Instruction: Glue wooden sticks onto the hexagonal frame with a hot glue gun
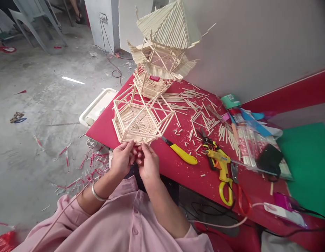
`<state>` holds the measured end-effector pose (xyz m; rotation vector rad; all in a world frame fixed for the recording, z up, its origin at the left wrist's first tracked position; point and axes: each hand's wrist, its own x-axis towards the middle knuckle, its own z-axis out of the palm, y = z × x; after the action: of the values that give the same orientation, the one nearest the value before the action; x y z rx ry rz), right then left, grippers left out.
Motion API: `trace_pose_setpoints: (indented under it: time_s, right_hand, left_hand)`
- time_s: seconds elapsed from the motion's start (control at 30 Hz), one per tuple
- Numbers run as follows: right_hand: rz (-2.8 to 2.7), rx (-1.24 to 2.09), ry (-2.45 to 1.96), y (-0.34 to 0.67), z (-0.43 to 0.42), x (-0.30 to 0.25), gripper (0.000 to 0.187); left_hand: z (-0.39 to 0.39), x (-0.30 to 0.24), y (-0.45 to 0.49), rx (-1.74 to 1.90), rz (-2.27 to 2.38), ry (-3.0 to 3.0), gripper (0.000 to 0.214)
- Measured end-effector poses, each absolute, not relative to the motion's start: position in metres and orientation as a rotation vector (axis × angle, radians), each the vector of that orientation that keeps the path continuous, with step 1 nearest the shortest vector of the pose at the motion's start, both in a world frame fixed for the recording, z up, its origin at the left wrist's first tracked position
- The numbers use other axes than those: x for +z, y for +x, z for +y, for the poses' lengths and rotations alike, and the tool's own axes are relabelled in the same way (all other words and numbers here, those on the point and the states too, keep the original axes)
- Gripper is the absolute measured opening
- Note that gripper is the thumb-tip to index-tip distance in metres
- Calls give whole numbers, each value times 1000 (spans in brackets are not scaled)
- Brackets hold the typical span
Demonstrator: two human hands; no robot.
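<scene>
A tall model built of pale wooden sticks [154,80] stands on the red table [178,168], with a hexagonal base frame [138,120] nearest me. My left hand [122,158] and my right hand [148,161] meet at the table's front edge, just below that frame. Both have their fingers curled and pinched together on something small and reddish between them, which I cannot make out. A bracelet sits on my left wrist.
A yellow utility knife [181,151], a yellow glue gun [222,164], scissors [226,194] and several loose sticks [201,115] lie right of the hands. A bag of sticks [250,145] and green sheet [308,161] lie further right. A white tray [98,106] borders the table's left edge.
</scene>
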<state>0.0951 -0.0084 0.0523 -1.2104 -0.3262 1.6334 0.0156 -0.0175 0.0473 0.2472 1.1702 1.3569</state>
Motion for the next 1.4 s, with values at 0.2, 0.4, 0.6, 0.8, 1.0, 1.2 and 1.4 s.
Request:
trace_pose_setpoints:
  time_s: [0.2, 0.4, 0.6, 0.8, 1.0, 1.2, 1.4]
  right_hand:
    - [-269, 1634, -1242, 95, -3, 50, 35]
    - [-278, 1668, -1235, 97, -2, 46, 37]
    - [-275, 1685, -1228, 97, -2, 50, 39]
    - [-289, 1696, -1207, 98, -2, 54, 40]
    - [-278, 1688, -1209, 99, -1, 52, 41]
    - [-265, 1697, -1199, 99, -1, 49, 41]
    - [-234, 1712, -1166, 99, -1, 48, 42]
  left_hand:
    - [-14, 49, 16, 1370, 1191, 204, 47]
    - [-13, 48, 18, 1378, 1202, 197, 47]
    - [-13, 46, 18, 1371, 1207, 209, 47]
    - [-14, 49, 19, 1357, 1224, 221, 47]
    - [-13, 49, 19, 1356, 1229, 210, 48]
    - [-13, 47, 19, 1352, 1229, 219, 49]
    - [-13, 47, 18, 1337, 1245, 234, 49]
